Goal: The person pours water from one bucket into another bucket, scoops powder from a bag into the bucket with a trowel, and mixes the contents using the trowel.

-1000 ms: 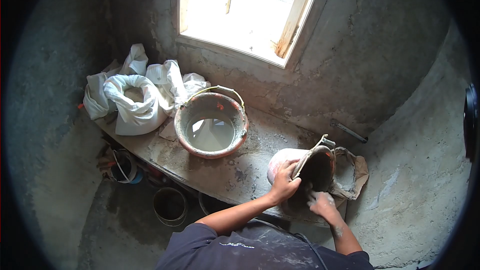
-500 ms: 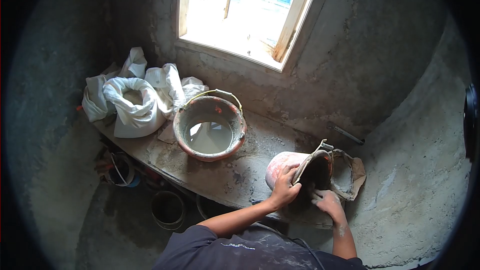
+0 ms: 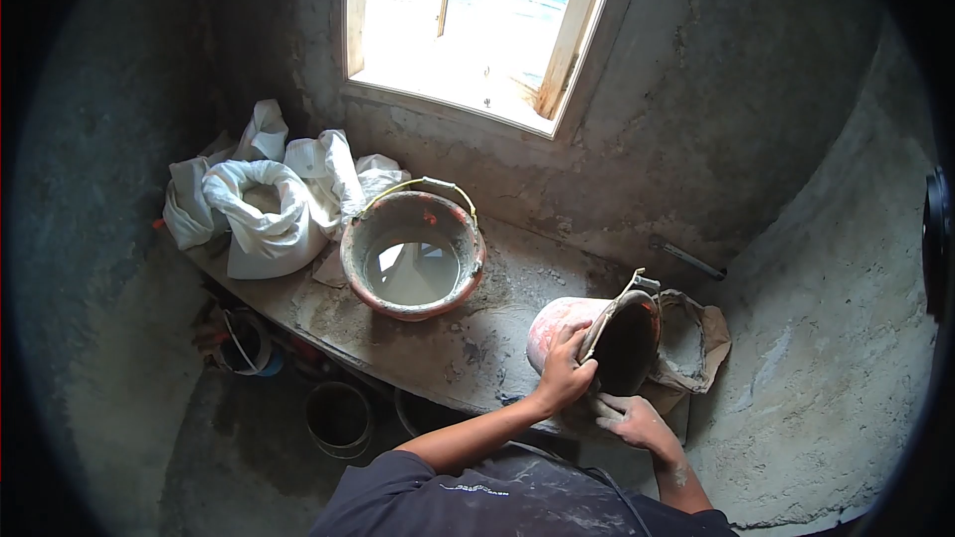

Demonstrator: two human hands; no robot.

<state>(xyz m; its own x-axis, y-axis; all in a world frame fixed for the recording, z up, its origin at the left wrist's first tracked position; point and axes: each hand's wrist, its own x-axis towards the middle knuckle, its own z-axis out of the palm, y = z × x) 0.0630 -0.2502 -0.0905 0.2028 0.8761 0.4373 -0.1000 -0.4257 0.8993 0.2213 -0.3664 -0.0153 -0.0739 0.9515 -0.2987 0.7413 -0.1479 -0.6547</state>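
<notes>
A small reddish bucket (image 3: 559, 326), smeared with pale mortar, lies tilted on its side with its dark mouth turned to the right. My left hand (image 3: 567, 372) grips its near rim, fingers over the outside. Just below the mouth, my right hand (image 3: 639, 424) is at the rim's lower edge, dusty fingers stretched out to the left; whether they touch the rim is hard to see. Beside the mouth stands an opened brown paper bag (image 3: 714, 340) with grey powder in it. The bucket's handle (image 3: 642, 281) sticks up at the back.
A larger bucket (image 3: 416, 312) of cloudy water stands mid-slab (image 3: 507, 278). White sacks (image 3: 264, 251) crowd the left end, one open. Dark buckets (image 3: 338, 420) are on the floor below. A metal bar (image 3: 688, 259) rests near the wall under the window (image 3: 468, 30).
My right hand has come out of the bucket's mouth, down and slightly left to its lower rim. My left hand keeps its grip. The view has shifted slightly.
</notes>
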